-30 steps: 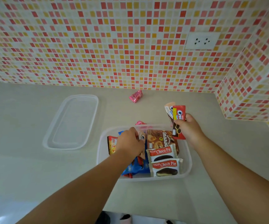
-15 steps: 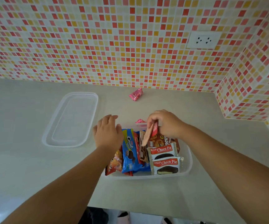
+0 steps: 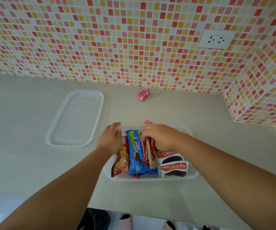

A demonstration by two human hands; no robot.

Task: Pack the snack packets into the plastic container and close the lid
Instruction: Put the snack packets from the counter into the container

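Head view: two Choco Pie packets [image 3: 172,170] are seen nearest in the plastic container [image 3: 150,178] on the tabletop [image 3: 26,163]. The left hand [image 3: 109,140] is laid flat, fingers straight, on the container's far left edge; a red-brown packet [image 3: 150,153] is pinched by the right hand [image 3: 160,136]. The lid [image 3: 75,118] and a pink packet [image 3: 143,94] lie beyond.

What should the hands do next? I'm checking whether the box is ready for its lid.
Probably not yet: the right hand should finish pushing its packets down into the container, then fetch the pink packet lying loose by the wall. The lid sits off to the left.
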